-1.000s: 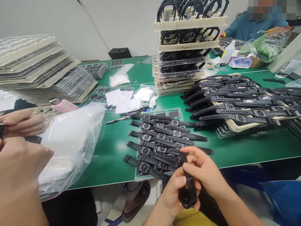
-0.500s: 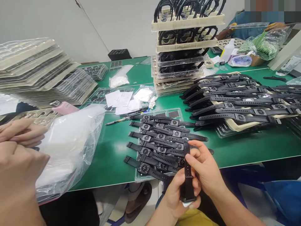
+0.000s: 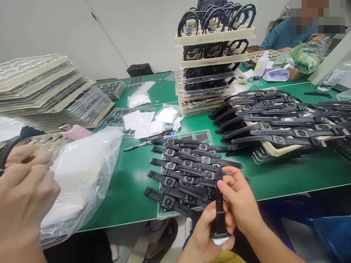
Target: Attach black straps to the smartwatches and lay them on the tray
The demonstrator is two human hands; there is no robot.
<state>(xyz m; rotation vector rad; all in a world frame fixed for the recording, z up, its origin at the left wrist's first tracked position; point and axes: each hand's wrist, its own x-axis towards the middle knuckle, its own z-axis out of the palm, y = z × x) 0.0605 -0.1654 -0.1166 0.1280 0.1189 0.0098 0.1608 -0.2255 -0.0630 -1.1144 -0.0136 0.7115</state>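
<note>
Between my two hands is a black smartwatch [image 3: 220, 223], held upright near the table's front edge. My left hand [image 3: 204, 228] is closed around its lower part, by the watch body, where a bit of white shows underneath. My right hand [image 3: 238, 199] pinches the upper strap between thumb and fingers. Just beyond my hands, several black smartwatches [image 3: 170, 181] lie in rows on a clear plastic tray [image 3: 210, 137], their round sensor backs facing up and straps stretched sideways.
More watches [image 3: 279, 140] lie across stacked trays at right. A tall tray stack [image 3: 215, 38] with looped straps stands behind. Co-worker's hands [image 3: 29, 182] are at left beside a plastic bag [image 3: 87, 164]. Pens [image 3: 148, 140], papers [image 3: 139, 120] and a pink bottle [image 3: 78, 132] lie on the green table.
The view has tilted up slightly, so the scene sits lower. My hands keep the same grip on the watch. The co-worker's hands at left have shifted, and a black strap now shows beside them.
</note>
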